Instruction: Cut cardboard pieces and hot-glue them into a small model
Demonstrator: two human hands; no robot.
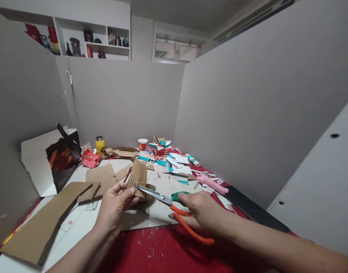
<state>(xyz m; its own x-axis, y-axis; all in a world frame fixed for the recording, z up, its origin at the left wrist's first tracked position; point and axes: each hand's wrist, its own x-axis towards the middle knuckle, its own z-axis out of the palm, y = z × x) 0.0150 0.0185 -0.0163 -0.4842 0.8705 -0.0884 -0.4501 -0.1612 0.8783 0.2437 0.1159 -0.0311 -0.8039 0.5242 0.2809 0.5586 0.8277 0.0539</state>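
Note:
My left hand (114, 206) grips a small corrugated cardboard piece (137, 176), holding it upright above the table. My right hand (203, 212) holds scissors (162, 197) with orange and green handles. Their metal blades are apart and point left, with the tips at the lower edge of the cardboard piece. A second bit of cardboard (147, 197) lies just beneath the blades.
A red table (162, 250) carries a white board (77, 223), large cardboard sheets (45, 220), paper scraps (176, 163), a pink glue gun (212, 184), a paper cup (142, 144), a yellow bottle (99, 144) and a dark bag (62, 159). Grey partitions close three sides.

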